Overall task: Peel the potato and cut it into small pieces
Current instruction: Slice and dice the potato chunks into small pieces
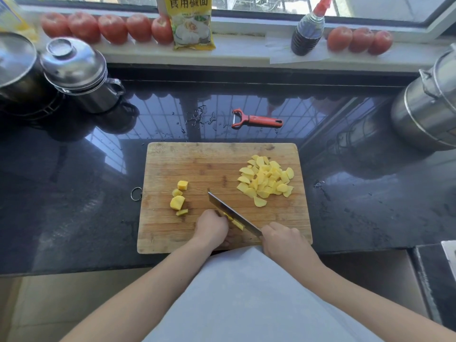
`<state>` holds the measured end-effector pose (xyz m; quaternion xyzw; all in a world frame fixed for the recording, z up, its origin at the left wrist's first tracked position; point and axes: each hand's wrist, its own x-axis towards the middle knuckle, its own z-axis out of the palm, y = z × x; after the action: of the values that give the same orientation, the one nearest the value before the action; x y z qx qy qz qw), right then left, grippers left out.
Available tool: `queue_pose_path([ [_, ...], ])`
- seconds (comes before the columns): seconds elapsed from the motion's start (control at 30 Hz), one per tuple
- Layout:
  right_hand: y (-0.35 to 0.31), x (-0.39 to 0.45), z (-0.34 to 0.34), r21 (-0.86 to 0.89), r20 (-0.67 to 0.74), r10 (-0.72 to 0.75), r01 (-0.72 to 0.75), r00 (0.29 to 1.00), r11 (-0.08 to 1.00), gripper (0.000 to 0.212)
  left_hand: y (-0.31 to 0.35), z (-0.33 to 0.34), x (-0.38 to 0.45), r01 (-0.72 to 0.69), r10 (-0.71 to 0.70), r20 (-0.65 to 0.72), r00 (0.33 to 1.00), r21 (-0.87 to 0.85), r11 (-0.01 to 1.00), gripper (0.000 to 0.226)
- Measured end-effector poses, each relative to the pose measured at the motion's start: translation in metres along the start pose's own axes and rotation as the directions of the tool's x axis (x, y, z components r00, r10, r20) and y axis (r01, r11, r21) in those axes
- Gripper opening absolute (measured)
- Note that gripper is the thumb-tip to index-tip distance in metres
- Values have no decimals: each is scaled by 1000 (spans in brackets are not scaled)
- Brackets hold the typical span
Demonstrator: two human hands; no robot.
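Note:
A wooden cutting board lies on the dark counter. My right hand grips the handle of a knife, whose blade runs up and to the left across a yellow potato strip. My left hand, fingers curled, holds that strip down just left of the blade. A heap of cut potato pieces sits on the board's right side. Several bigger potato chunks lie on its left side.
A red peeler lies on the wet counter behind the board. Steel pots stand at the left and right. Tomatoes, a yellow packet and a dark sauce bottle line the windowsill.

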<state>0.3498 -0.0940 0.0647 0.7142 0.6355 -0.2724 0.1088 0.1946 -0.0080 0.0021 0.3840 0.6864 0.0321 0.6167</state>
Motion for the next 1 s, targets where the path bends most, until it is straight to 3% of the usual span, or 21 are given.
queue_pose_path([
  [0.07,2,-1,-3,59,-32,-1,3,999,998,18,-8,-4,1,-105,117,-76,990,150,983,19],
  [0.13,5,-3,-8,166,-87,23,-8,996,986,22,-13,-9,-2,-231,296,-126,947,377,897,10],
  [0.17,7,-4,-12,215,-111,46,-21,993,976,27,-14,-12,-3,-308,394,-99,914,464,831,4],
  [0.27,13,-2,-18,279,-165,113,-63,980,958,39,-10,-17,0,-511,587,129,799,660,550,19],
  [0.33,16,0,-17,283,-176,136,-82,975,956,43,-5,-21,1,-514,610,197,767,758,402,11],
  [0.4,20,0,-14,279,-149,136,-90,979,956,41,-1,-26,0,-467,614,187,767,819,334,8],
  [0.57,15,2,3,213,28,4,-10,1000,977,22,-5,-45,-7,-254,463,23,886,859,444,16],
  [0.7,15,4,4,209,61,-21,8,998,978,24,-6,-48,-5,-194,332,-31,943,758,622,21],
  [0.8,27,10,-6,245,20,-3,-1,1000,970,27,-6,-43,-2,-229,366,-41,930,713,663,24],
  [0.9,41,20,-23,299,-30,30,-20,999,954,34,-2,-38,-3,-243,423,-71,903,727,642,22],
  [1.0,53,27,-39,345,-80,79,-47,994,937,38,1,-34,-10,-334,599,-35,800,803,494,16],
])
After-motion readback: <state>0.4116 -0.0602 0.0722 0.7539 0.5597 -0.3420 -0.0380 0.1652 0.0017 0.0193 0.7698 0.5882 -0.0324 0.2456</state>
